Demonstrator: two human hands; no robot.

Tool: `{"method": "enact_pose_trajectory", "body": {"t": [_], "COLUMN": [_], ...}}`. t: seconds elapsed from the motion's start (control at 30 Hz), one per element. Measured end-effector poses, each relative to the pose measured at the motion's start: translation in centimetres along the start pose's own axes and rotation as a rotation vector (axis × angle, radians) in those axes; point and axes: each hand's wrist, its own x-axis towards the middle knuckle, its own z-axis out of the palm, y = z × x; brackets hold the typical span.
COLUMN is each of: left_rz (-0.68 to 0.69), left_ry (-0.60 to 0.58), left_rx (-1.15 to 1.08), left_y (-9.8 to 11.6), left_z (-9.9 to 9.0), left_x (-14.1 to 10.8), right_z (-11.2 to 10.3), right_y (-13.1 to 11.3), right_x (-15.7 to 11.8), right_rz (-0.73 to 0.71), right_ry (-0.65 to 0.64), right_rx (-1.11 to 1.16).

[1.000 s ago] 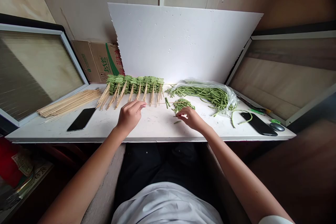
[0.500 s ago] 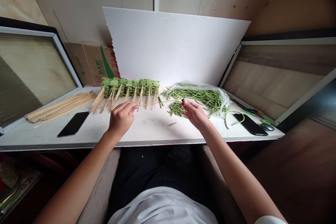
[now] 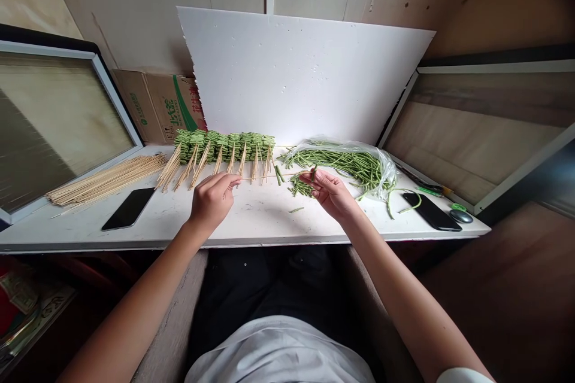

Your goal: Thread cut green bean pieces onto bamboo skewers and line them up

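My left hand (image 3: 212, 200) is closed on one end of a thin wooden skewer (image 3: 258, 177), which runs level across to my right hand. Two short pieces of green bean (image 3: 279, 176) hang crosswise on the skewer near its middle. Thumb and fingers of my right hand (image 3: 330, 191) pinch another short green bean piece (image 3: 314, 173) at the skewer's far end. Under and beside the right hand lies a pile of cut bean pieces (image 3: 300, 184). Behind the left hand, filled bean skewers (image 3: 224, 148) lie stacked, their bare stick ends pointing toward me.
Loose bare skewers (image 3: 108, 179) and a phone (image 3: 128, 209) lie at left. Long beans in a clear plastic bag (image 3: 384, 170) lie at right, near a second phone (image 3: 432, 212) and a small round grey object (image 3: 461, 216). A white foam board (image 3: 305, 78) and a cardboard box (image 3: 157, 108) stand behind.
The bean piece in my right hand now stands upright at the skewer's end, more visible than before. The left hand keeps its hold; the view has shifted slightly.
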Motion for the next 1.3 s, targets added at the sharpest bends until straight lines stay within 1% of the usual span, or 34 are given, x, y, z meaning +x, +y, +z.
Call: {"method": "enact_pose_trajectory", "body": {"t": [0.23,0.43,0.63,0.83,1.07,1.3], "left_rz": [0.036,0.027,0.022,0.017,0.038,0.06], "left_ry": [0.013,0.016,0.005,0.017,0.041,0.047], "left_rx": [-0.006,-0.017,-0.021,-0.011,0.019,0.041], "left_y": [-0.3,-0.3,-0.4,-0.4,-0.2,0.0], "left_z": [0.1,0.2,0.2,0.1,-0.2,-0.3], "left_x": [-0.1,-0.1,-0.2,-0.1,0.2,0.2], "right_z": [-0.1,0.1,0.1,0.3,0.6,1.2], "right_y": [0.5,0.7,0.7,0.7,0.6,0.2], "right_x": [0.1,0.1,0.1,0.0,-0.1,-0.3], "right_rz": [0.004,0.014,0.011,-0.031,-0.059,-0.078], "right_ry": [0.0,0.019,0.036,0.032,0.108,0.157], "right_rx": [0.043,0.067,0.045,0.018,-0.025,-0.053]}}
